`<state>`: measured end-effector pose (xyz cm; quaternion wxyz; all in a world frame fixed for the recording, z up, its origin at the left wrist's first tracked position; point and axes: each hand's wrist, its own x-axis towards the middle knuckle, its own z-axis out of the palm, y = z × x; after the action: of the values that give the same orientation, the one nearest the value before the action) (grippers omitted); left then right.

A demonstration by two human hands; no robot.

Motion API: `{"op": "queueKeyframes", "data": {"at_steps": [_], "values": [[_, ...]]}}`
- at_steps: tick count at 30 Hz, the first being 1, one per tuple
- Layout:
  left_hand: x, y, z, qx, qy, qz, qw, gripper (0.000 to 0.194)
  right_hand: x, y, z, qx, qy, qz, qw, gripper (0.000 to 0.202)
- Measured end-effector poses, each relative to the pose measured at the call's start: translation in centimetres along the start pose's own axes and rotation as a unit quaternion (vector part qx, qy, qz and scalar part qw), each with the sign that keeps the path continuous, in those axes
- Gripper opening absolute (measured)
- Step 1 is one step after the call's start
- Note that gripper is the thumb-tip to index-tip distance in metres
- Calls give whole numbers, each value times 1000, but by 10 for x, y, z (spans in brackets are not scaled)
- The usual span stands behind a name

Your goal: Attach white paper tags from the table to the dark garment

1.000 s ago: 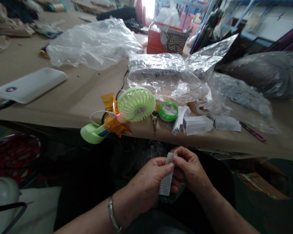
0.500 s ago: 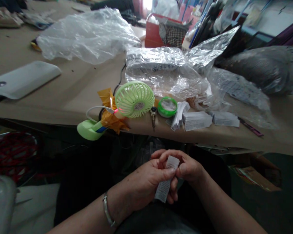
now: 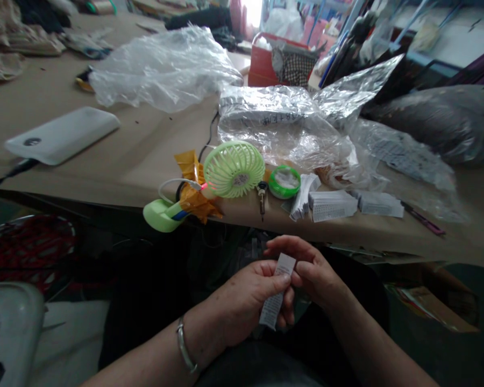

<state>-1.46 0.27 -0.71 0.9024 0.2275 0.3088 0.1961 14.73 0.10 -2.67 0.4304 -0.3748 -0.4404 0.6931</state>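
Observation:
My left hand (image 3: 252, 295), with a bangle at the wrist, holds a narrow white printed paper slip (image 3: 271, 310) between thumb and fingers over my lap. My right hand (image 3: 314, 271) is at the slip's upper right edge, its thumb and a curled finger close to the paper and the other fingers stretched above. Whether it grips the slip is hard to tell. On the table edge ahead lie stacks of similar slips (image 3: 333, 206), a green round container (image 3: 284, 181), a small pointed tool (image 3: 262, 201) and a green fan (image 3: 234, 169).
Clear plastic bags (image 3: 161, 67) and a silvery bag (image 3: 266, 113) cover much of the table (image 3: 145, 156). A white flat device (image 3: 64, 134) lies left. Purple tweezers (image 3: 425, 221) lie right of the stacks. A white stool (image 3: 18, 322) stands lower left.
The fingers of my right hand have lifted and spread away from my left hand. The slip stays in my left hand. The whole view has shifted a little, so the table things appear further right.

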Motion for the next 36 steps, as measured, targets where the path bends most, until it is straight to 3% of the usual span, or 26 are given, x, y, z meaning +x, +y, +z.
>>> {"op": "queueKeyframes", "data": {"at_steps": [2, 6, 9, 14, 20, 24, 28, 32, 36], "values": [[-1, 1, -1, 8, 12, 10, 1000, 16, -4, -5, 2, -156, 48, -55, 985, 39], [-2, 2, -3, 30, 28, 33, 999, 16, -10, -13, 9, -436, 76, -164, 882, 37], [-1, 1, -5, 29, 39, 34, 998, 14, -11, -14, 14, -522, 69, -196, 827, 34], [-3, 2, -5, 21, 51, 42, 998, 14, -9, -10, 17, -545, 76, -208, 809, 33], [-4, 3, -7, 30, 52, 46, 997, 13, -5, -6, 19, -505, 74, -189, 839, 35], [-5, 2, -9, 32, 47, 72, 996, 21, 1, -4, 19, -353, 124, -108, 921, 31], [-7, 6, -7, 63, 87, 77, 991, 20, 11, 2, 21, -140, 115, 6, 984, 20], [-8, 9, -5, 91, 120, 100, 984, 19, 17, 9, 26, -15, 87, 54, 995, 23], [-5, 11, -8, 128, 144, 109, 975, 19, 24, 9, 29, -22, 104, 42, 993, 22]]}}
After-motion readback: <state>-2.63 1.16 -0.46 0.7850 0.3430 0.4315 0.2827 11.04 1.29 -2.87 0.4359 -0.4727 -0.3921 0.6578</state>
